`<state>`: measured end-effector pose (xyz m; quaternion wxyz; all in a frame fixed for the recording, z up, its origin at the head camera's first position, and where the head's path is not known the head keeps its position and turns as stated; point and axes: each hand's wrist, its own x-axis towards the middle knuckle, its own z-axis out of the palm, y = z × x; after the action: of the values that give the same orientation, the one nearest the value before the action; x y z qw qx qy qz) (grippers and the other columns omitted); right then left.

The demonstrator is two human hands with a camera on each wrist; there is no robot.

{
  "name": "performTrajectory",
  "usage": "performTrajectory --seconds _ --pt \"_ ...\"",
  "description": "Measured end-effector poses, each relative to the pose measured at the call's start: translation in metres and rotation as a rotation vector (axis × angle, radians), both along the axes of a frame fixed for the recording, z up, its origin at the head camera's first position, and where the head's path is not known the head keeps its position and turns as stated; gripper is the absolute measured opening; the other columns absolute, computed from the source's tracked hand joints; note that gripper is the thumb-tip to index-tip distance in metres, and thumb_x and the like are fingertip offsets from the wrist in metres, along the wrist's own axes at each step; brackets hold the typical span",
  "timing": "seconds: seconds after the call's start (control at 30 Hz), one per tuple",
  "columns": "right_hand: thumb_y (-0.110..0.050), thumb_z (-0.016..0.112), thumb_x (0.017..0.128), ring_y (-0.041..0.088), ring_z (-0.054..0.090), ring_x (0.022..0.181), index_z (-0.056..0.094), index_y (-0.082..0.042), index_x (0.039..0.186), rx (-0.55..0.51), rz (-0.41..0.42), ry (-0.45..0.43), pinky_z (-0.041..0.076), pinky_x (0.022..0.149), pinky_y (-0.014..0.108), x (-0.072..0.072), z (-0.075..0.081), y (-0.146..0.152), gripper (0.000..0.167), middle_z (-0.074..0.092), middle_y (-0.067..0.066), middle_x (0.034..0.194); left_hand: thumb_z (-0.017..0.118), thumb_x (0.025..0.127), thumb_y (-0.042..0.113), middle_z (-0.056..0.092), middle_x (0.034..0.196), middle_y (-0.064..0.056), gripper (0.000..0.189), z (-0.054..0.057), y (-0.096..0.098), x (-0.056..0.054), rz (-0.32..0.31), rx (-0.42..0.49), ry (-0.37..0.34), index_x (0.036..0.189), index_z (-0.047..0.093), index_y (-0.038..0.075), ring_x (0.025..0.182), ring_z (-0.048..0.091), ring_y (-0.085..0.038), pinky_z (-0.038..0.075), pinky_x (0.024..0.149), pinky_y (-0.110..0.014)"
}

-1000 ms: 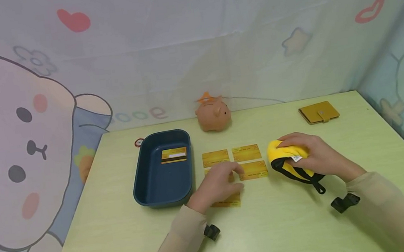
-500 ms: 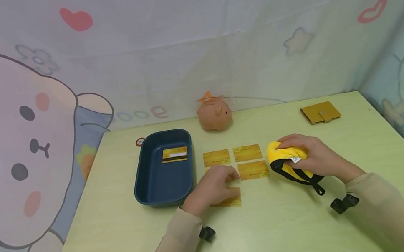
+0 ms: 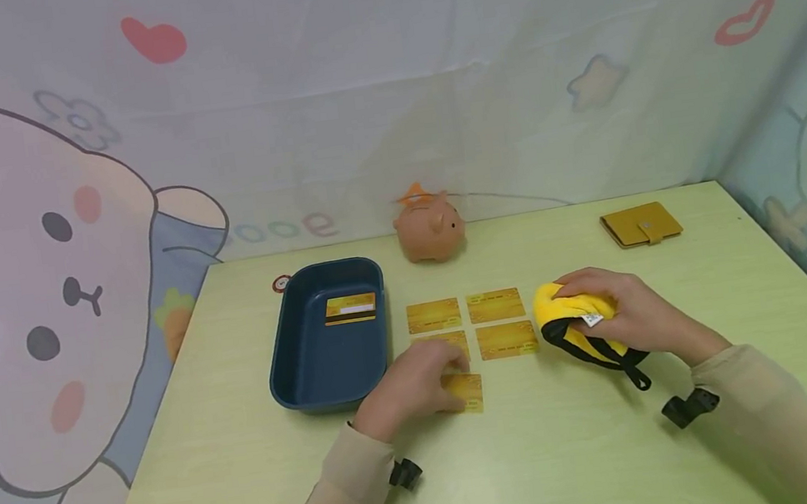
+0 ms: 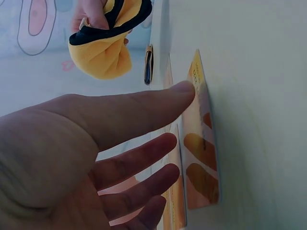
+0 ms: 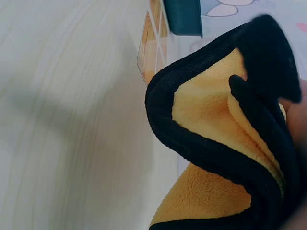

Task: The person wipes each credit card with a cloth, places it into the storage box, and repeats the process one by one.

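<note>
My left hand [image 3: 414, 387] hovers low at the front gold bank card [image 3: 472, 393], partly covering it in the head view. In the left wrist view the thumb lies straight with its tip at the card [image 4: 195, 167], while the other fingers are spread and loosely bent, their reflections on its shiny face. Several more gold cards [image 3: 507, 340] lie flat behind it in pairs. My right hand [image 3: 625, 309] grips a bunched yellow cleaning cloth [image 3: 561, 300] with black edging, a white tag and a hanging loop. Folds of the cloth [image 5: 206, 191] hide most of that hand in the right wrist view.
Left of the cards stands a dark blue tray [image 3: 274, 369] with one card [image 3: 350, 309] inside, stripe side up. A piggy bank [image 3: 429, 230] stands at the back, a mustard wallet [image 3: 640, 224] at back right. A round red-and-white chip [image 3: 281, 284] lies beside the tray.
My left hand has moved left and toward me, from the middle cards to the front card, uncovering most of the middle left card. The right hand keeps holding the cloth in place.
</note>
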<state>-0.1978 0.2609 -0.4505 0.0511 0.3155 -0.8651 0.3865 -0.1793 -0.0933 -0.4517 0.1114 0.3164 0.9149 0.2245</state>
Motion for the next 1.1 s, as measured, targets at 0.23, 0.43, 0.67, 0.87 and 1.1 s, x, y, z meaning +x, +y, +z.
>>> performTrajectory --seconds 0.23,0.43,0.67,0.87,1.1 --pt "0.006 0.083 0.084 0.016 0.062 0.117 0.072 -0.015 0.125 0.011 -0.003 -0.001 0.05 0.093 0.014 0.0 0.0 0.001 0.047 0.067 0.012 0.136 0.095 0.075 0.015 0.073 0.105 0.002 0.038 -0.003 0.0 0.0 -0.004 -0.008 0.006 0.107 0.076 0.012 0.092 0.06 -0.015 0.053 0.088 -0.029" --pt "0.007 0.082 0.083 0.018 0.062 0.118 0.071 -0.014 0.125 0.019 -0.01 -0.003 0.05 0.094 0.014 0.0 0.0 0.001 0.048 0.066 0.013 0.137 0.093 0.079 0.016 0.073 0.111 0.0 0.038 -0.001 0.01 -0.006 0.02 -0.004 -0.013 0.113 0.076 0.011 0.101 0.062 -0.017 0.053 0.097 -0.032" --pt "0.006 0.082 0.084 0.019 0.062 0.117 0.071 -0.014 0.125 0.019 -0.019 -0.009 0.051 0.092 0.015 0.0 -0.001 0.001 0.047 0.066 0.013 0.137 0.089 0.083 0.017 0.071 0.099 0.002 0.027 -0.003 0.028 -0.023 0.029 -0.011 0.031 0.106 0.074 0.016 0.086 0.059 -0.014 0.052 0.081 -0.028" --pt "0.008 0.082 0.083 0.022 0.062 0.118 0.072 -0.013 0.125 0.016 -0.013 -0.007 0.05 0.094 0.014 -0.001 -0.002 0.0 0.048 0.066 0.013 0.137 0.088 0.083 0.018 0.073 0.107 0.001 0.031 -0.002 0.044 -0.035 0.05 -0.037 0.072 0.111 0.075 0.013 0.095 0.06 -0.017 0.054 0.088 -0.03" --pt "0.008 0.082 0.082 0.023 0.063 0.118 0.072 -0.013 0.125 0.018 -0.015 -0.004 0.05 0.094 0.014 -0.002 -0.002 0.0 0.049 0.067 0.013 0.137 0.091 0.082 0.024 0.073 0.121 0.002 0.041 -0.009 0.053 -0.043 0.067 -0.041 0.079 0.119 0.075 0.014 0.11 0.063 -0.019 0.054 0.097 -0.032"
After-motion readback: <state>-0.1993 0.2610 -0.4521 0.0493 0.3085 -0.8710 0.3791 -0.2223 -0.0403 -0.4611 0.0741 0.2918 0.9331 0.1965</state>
